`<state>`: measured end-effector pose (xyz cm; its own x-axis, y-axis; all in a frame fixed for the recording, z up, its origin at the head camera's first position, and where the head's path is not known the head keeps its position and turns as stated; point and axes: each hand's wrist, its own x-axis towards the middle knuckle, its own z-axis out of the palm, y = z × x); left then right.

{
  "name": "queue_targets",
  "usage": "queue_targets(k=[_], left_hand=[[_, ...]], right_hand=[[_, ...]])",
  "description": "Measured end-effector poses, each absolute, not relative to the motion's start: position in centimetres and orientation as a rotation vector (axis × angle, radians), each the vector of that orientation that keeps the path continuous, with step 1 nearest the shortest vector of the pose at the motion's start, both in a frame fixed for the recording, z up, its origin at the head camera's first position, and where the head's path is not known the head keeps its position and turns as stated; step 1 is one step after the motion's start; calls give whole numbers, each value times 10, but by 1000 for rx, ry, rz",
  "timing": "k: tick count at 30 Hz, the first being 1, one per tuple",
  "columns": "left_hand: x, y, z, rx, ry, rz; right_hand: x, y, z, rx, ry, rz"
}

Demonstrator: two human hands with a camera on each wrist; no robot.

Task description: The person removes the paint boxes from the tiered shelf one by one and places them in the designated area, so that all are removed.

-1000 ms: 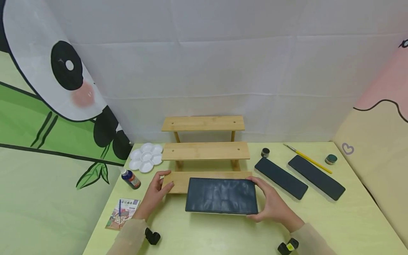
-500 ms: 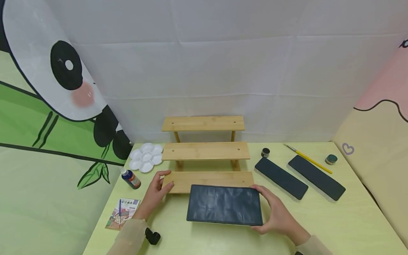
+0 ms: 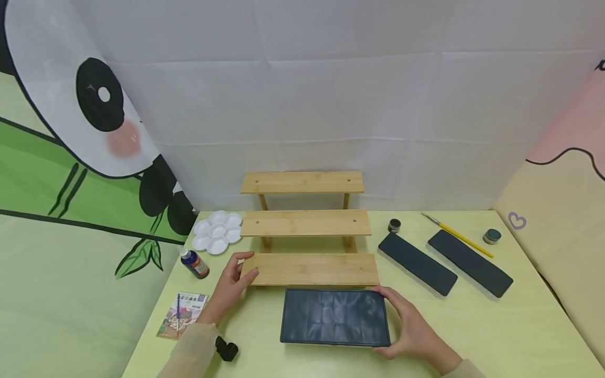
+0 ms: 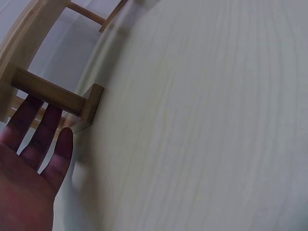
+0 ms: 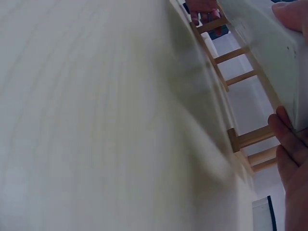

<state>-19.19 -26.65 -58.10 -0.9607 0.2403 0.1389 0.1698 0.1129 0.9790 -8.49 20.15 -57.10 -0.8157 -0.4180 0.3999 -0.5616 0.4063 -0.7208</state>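
A three-tier wooden display stand (image 3: 309,223) stands at the back of the table. My left hand (image 3: 228,289) grips the left end of its lowest shelf, thumb over the top. In the left wrist view, fingers (image 4: 44,134) reach up beside a wooden leg (image 4: 48,90). My right hand (image 3: 416,332) holds a flat rectangular box (image 3: 335,317) by its right end, thumb at the front corner and fingers at the back one. Its top is dark and glossy; its pale underside (image 5: 269,53) shows in the right wrist view, raised above the table.
Two dark narrow cases (image 3: 418,263) lie at the right with a yellow paintbrush (image 3: 465,242) and two small paint jars (image 3: 394,226). At the left are a white flower-shaped palette (image 3: 217,232), a blue bottle (image 3: 194,264) and a booklet (image 3: 181,316) with a thin brush on it.
My right hand has drawn the dark box toward me and slightly right, off the lowest shelf's front, so that shelf now shows fully. My left hand has stayed at the shelf's end.
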Motion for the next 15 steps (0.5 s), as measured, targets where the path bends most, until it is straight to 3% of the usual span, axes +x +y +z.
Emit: queue_targets(k=[15], left_hand=[[-192, -267, -581, 406, 2280, 2029]], right_hand=[[-89, 196, -592, 816, -2641, 1392]])
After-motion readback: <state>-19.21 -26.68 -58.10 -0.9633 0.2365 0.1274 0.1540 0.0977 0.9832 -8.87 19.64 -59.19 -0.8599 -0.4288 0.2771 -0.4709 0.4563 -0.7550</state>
